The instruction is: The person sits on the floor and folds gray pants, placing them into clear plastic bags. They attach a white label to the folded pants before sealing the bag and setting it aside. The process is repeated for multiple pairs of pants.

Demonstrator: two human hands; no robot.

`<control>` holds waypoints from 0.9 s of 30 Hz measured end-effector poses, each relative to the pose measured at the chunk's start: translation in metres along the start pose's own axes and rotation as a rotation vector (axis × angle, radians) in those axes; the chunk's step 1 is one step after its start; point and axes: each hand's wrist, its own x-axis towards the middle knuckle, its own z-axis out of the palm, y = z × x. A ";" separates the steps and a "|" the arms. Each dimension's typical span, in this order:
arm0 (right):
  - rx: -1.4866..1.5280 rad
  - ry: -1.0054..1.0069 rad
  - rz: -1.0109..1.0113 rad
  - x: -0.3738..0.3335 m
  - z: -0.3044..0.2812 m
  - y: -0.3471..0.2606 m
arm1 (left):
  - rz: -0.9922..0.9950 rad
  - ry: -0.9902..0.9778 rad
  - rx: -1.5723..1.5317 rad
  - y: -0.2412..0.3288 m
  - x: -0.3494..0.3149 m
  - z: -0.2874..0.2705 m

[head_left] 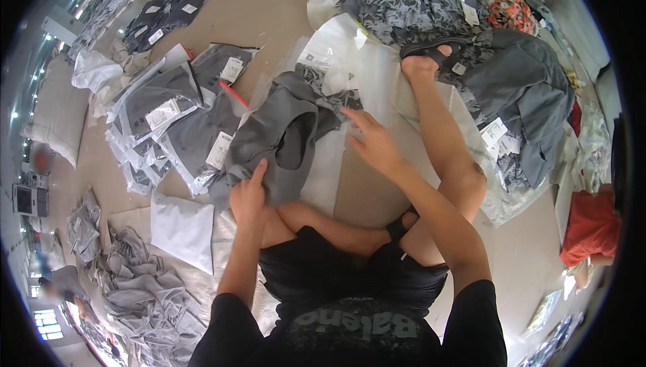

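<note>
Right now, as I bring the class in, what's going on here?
A seated person is handling a grey garment laid out in front. The left hand is on its near part; the open right hand is by some patterned grey cloth, contact unclear. Bagged grey garments lie to the left, and a pile of loose grey clothing lies to the right.

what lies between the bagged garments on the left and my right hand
In the head view, the loose grey garment lies there, then a strip of pale sheeting nearer your right hand.
</note>
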 end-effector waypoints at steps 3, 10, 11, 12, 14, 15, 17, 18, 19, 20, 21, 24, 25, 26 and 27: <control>-0.027 -0.025 -0.171 0.019 0.015 -0.023 | 0.038 -0.156 -0.008 0.039 -0.009 -0.022; -0.045 -0.113 -0.373 0.044 0.080 -0.007 | -0.065 -0.156 -0.034 0.100 0.013 -0.110; -0.012 -0.176 -0.323 0.048 0.079 -0.018 | -0.040 -0.095 -0.082 0.100 0.019 -0.124; 0.016 -0.239 -0.273 0.052 0.074 -0.031 | 0.226 0.207 -0.002 0.086 0.016 -0.133; 0.065 -0.226 -0.312 0.057 0.066 -0.048 | 0.702 0.528 0.328 0.062 0.005 -0.141; 0.055 -0.235 -0.317 0.062 0.060 -0.057 | 0.955 0.499 0.496 0.050 -0.003 -0.139; 0.033 -0.273 -0.314 0.066 0.046 -0.071 | 1.257 0.192 1.120 0.038 -0.045 -0.082; 0.042 -0.271 -0.315 0.071 0.040 -0.078 | 1.280 0.198 1.250 0.030 -0.052 -0.058; 0.016 -0.274 -0.329 0.075 0.033 -0.083 | 1.306 0.202 1.376 0.022 -0.060 -0.034; -0.006 -0.268 -0.342 0.079 0.028 -0.088 | 1.296 0.182 1.385 0.014 -0.053 -0.028; -0.029 -0.260 -0.354 0.083 0.021 -0.094 | 1.287 0.159 1.394 0.010 -0.050 -0.025; 0.039 -0.277 -0.299 0.102 -0.016 -0.110 | 1.220 0.177 1.272 0.029 -0.053 -0.047; 0.061 -0.295 -0.305 0.110 -0.031 -0.114 | 1.169 0.165 1.232 0.042 -0.056 -0.056; 0.091 -0.308 -0.312 0.119 -0.044 -0.122 | 1.114 0.134 1.273 0.063 -0.056 -0.061; 0.122 -0.323 -0.317 0.128 -0.058 -0.130 | 1.057 0.103 1.314 0.092 -0.053 -0.061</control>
